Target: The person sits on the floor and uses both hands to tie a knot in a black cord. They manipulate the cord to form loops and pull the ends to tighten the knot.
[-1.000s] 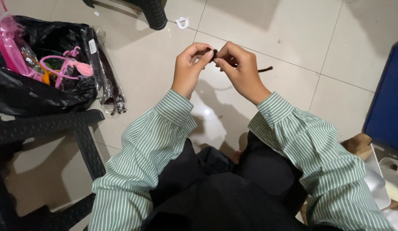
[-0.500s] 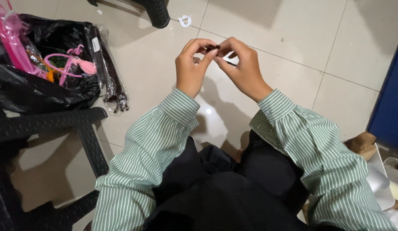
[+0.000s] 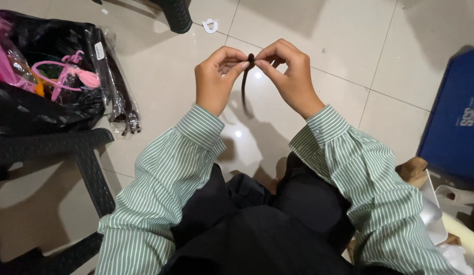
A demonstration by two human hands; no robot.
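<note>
A thin, dark, fuzzy wire stem (image 3: 244, 84) hangs down between my two hands, held out over the tiled floor. My left hand (image 3: 216, 79) pinches its top end with thumb and forefinger. My right hand (image 3: 288, 71) pinches the same top end from the other side, fingertips touching those of the left. The stem's lower end dangles free and curves slightly. Both sleeves are green and white striped.
A black plastic bag (image 3: 48, 107) at the left holds pink stems (image 3: 69, 76) and a clear packet of dark stems (image 3: 117, 86). A black plastic chair (image 3: 89, 168) stands at lower left, a blue box (image 3: 451, 122) at right, a small white scrap (image 3: 210, 24) on the floor.
The stem lay sideways across my fingers a second ago; now it is folded and hangs straight down from both fingertips. My hands have drawn closer together.
</note>
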